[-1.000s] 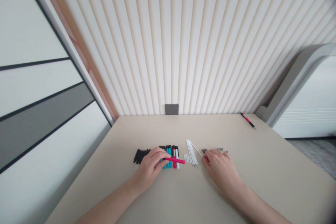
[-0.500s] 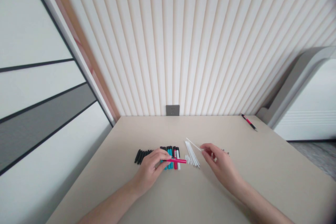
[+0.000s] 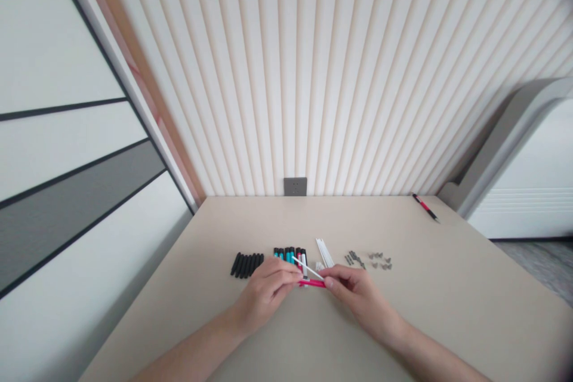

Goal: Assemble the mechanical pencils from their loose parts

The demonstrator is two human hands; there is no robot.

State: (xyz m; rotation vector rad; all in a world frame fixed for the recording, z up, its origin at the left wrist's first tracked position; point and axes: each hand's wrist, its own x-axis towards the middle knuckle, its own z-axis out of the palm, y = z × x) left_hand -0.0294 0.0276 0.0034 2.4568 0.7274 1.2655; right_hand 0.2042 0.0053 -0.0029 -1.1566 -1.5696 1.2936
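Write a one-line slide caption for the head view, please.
Left hand holds a pink tube, right hand a thin white rod, above a beige table; black pieces lie in a row.

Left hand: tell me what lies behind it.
Behind the left hand, the far ends of teal barrels show; the hand covers their near ends, and anything fully hidden there cannot be seen.

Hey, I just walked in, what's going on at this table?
Someone's left hand holds a pink barrel and the right hand a white stick close to it. Beyond them on the table lie black pieces, teal, pink and white barrels with black ends, more white sticks and small grey parts. A red-and-black pen lies near the far right corner.
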